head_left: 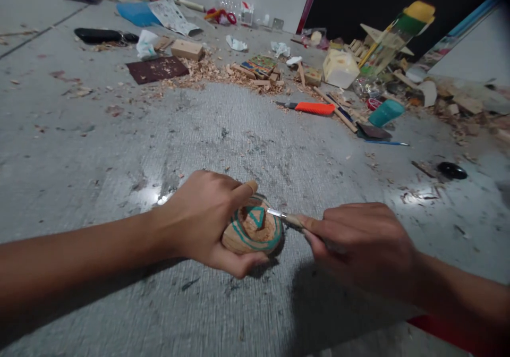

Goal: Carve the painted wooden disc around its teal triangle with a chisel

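My left hand [203, 219] is wrapped round a rounded wooden piece [252, 233] marked with teal lines and a teal triangle, and it presses the piece against the grey floor. My right hand [358, 243] is closed on a small carving tool [283, 218] with a wooden handle. The metal tip of the tool touches the carved hollow on top of the wooden piece, near the triangle.
Wood shavings [207, 73] and wood offcuts lie in a band across the floor ahead. An orange-handled knife [313, 108], a teal cup [385, 112], a white box [339, 68], a dark sheet [157, 69] and a black lid [451, 170] are scattered there. Bare grey floor [119, 150] lies to the left.
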A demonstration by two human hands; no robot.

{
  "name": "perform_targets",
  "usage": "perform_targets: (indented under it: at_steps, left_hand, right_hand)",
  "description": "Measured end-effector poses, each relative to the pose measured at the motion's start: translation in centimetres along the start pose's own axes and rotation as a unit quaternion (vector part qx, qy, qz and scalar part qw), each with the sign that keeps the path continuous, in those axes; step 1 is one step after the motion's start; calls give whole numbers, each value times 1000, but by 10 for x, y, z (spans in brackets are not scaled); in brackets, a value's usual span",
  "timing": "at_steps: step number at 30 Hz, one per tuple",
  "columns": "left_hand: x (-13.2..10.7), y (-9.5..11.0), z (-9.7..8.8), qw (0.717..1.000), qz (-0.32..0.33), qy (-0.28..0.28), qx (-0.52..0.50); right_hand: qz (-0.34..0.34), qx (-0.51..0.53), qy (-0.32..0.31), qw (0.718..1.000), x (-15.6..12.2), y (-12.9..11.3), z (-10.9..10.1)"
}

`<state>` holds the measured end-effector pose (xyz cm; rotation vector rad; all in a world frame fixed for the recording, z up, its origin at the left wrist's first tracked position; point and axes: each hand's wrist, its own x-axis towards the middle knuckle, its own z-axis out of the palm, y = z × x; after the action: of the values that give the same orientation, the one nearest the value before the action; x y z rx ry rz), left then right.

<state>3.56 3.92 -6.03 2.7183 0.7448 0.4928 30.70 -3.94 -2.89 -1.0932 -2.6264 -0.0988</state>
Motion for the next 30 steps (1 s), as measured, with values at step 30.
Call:
perform_targets:
  at_steps: [30]
  left_hand:
    - [0, 3, 2, 999, -7, 21, -42]
  right_hand:
    - [-27, 21, 16, 999, 16, -2, -4]
